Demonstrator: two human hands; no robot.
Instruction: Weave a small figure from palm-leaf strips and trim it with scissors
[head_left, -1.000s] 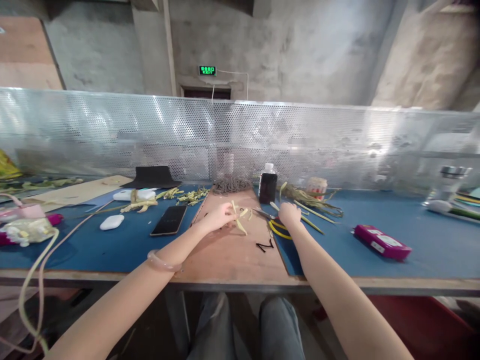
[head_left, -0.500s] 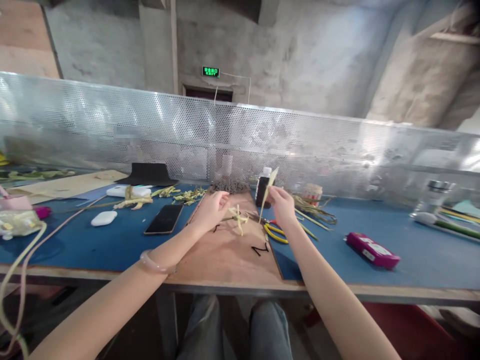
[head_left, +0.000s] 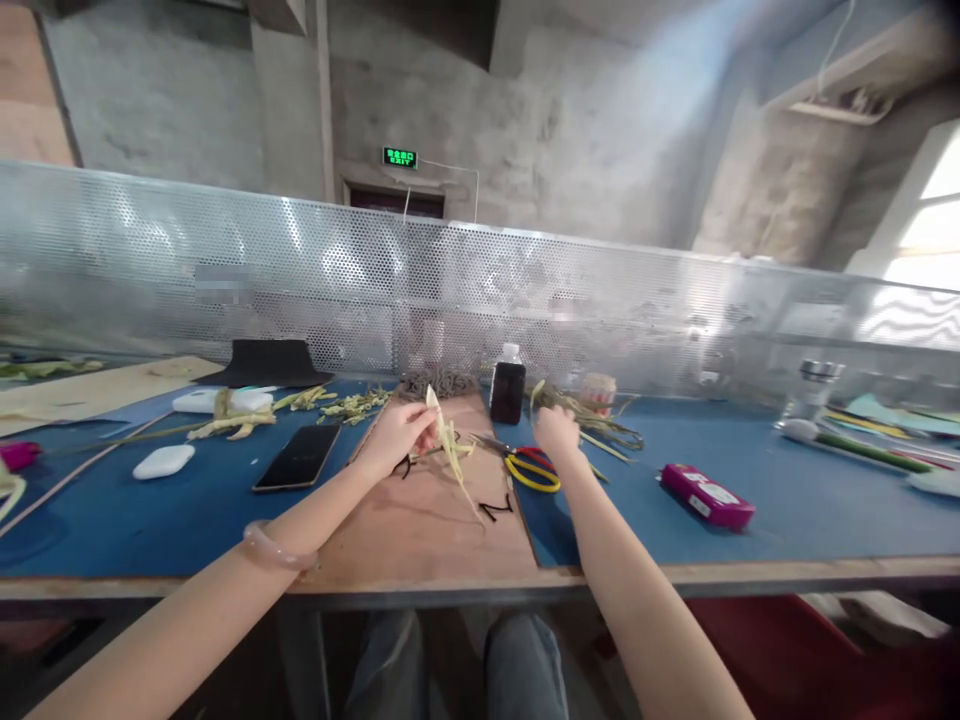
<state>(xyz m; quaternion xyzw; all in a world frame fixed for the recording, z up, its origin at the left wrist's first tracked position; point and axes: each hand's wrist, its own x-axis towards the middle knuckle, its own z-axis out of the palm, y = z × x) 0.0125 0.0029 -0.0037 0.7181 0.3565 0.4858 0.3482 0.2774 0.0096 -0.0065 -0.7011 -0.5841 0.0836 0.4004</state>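
Note:
My left hand [head_left: 394,438] pinches a pale, pointed leaf strip [head_left: 450,450], whose thin end trails down over the brown board [head_left: 420,545]. Behind that strip lies a small knotted piece of similar pale strips, partly covered. My right hand [head_left: 557,434] is at the near side of a bunch of dried green-brown strips [head_left: 619,428]. Its fingers point away and are mostly hidden, so a grip does not show. Scissors [head_left: 541,487] with yellow and red handles lie between the hands, and short black pieces [head_left: 495,508] rest on the board.
A dark bottle [head_left: 508,388] with a white cap stands behind the scissors. To the left lie a phone [head_left: 298,458], a white case [head_left: 164,461] and pale leaf scraps [head_left: 356,405]. A magenta box [head_left: 706,496] sits at right. A perforated metal screen [head_left: 360,290] backs the table.
The pale leaf strip has passed from my right hand to my left. My right hand has moved to the bunch of dried strips. The view has shifted slightly right.

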